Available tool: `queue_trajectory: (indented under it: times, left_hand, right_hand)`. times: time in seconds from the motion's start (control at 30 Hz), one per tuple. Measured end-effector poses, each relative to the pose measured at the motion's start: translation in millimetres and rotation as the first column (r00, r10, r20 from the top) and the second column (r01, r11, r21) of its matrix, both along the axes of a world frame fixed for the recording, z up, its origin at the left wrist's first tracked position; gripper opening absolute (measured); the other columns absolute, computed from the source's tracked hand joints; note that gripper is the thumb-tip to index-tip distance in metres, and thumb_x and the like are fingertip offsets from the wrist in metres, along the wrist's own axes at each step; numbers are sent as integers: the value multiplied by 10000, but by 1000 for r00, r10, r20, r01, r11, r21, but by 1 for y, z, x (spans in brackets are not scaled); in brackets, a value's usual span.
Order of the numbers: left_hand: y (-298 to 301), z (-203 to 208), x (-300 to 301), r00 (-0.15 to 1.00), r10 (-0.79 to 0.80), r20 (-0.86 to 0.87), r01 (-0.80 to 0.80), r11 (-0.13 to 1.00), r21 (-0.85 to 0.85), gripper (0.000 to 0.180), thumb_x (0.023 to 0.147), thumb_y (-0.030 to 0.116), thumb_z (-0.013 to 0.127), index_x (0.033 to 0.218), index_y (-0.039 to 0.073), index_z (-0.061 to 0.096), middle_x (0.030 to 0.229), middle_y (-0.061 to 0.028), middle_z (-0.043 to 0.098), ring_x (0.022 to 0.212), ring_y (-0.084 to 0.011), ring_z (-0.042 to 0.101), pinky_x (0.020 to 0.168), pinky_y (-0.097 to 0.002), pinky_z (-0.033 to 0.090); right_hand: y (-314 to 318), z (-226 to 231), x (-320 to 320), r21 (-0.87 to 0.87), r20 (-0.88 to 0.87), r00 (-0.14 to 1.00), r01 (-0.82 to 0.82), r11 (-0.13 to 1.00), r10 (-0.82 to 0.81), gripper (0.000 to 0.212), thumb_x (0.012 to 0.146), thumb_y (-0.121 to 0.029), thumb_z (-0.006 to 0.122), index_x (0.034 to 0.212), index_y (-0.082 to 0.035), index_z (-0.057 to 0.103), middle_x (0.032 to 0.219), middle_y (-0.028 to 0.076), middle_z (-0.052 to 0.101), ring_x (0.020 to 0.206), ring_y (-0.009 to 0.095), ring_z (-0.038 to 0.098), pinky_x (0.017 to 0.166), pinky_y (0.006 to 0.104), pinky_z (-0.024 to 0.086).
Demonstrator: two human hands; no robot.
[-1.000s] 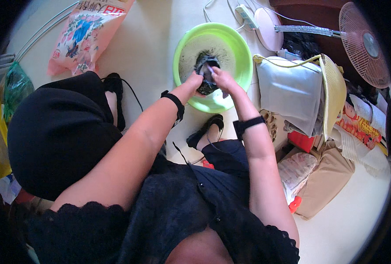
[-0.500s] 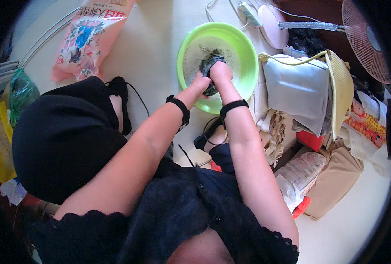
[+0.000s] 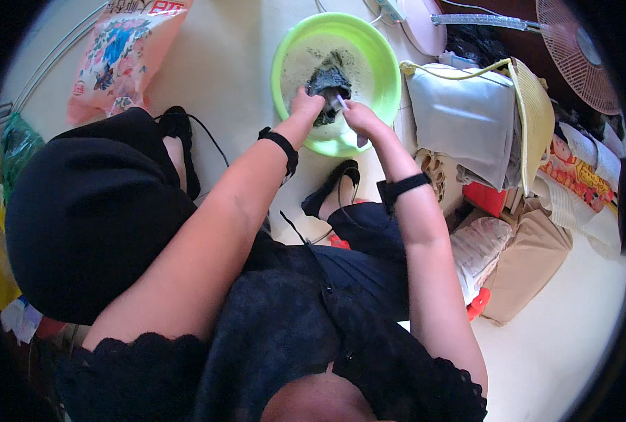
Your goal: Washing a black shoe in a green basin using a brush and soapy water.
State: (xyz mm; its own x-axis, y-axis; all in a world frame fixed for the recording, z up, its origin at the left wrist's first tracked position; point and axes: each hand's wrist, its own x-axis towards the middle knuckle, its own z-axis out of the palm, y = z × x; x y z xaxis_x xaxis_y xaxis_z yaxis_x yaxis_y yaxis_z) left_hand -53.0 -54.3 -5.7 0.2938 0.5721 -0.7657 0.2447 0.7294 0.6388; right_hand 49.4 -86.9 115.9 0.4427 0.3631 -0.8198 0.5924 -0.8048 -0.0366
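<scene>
A round green plastic basin (image 3: 380, 67) with soapy water stands on the pale floor in front of me. A dark wet cloth (image 3: 328, 79) rises out of the water. My left hand (image 3: 306, 105) grips its near left side. My right hand (image 3: 358, 118) pinches the cloth's right edge at a small pale patch. Both wrists carry black bands.
A pink printed bag (image 3: 126, 49) lies at the far left. Right of the basin are a grey-white bag (image 3: 460, 119), a yellow straw hat (image 3: 534, 112) and a fan (image 3: 580, 49). Black shoes (image 3: 330, 190) sit by my knees, brown paper bags (image 3: 527, 264) to the right.
Both hands have drawn back toward the near rim of the basin, pulling the dark cloth up and apart between them. The view has tilted slightly.
</scene>
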Motion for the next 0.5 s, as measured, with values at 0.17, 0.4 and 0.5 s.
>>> queue_trajectory:
  times: [0.17, 0.4, 0.5]
  left_hand:
    - [4, -3, -4, 987, 163, -15, -164, 982, -93, 779, 683, 466, 634, 1236, -44, 431, 1168, -256, 532, 1089, -366, 526, 932, -384, 407]
    - [-4, -10, 10, 976, 193, 102, -183, 978, -100, 782, 635, 271, 722, 1271, -34, 384, 1169, -244, 529, 1046, -329, 557, 875, -374, 453]
    - [-5, -8, 4, 989, 147, 35, -137, 972, -192, 588, 655, 38, 625, 1212, 33, 436, 1079, -168, 558, 910, -293, 579, 774, -391, 483]
  right_hand:
    - [-19, 34, -19, 46, -185, 961, -199, 979, 204, 437, 913, -278, 388, 1323, -129, 428, 1059, 179, 603, 852, 278, 616, 772, 375, 502]
    - [-33, 2, 40, 161, -265, 810, -498, 852, 524, 437, 903, -288, 389, 1339, -267, 400, 963, 206, 616, 787, 321, 635, 688, 450, 523]
    - [-15, 22, 7, 126, -53, 733, -669, 733, 678, 388, 917, -314, 360, 1288, -256, 458, 937, 194, 625, 808, 341, 626, 741, 447, 489]
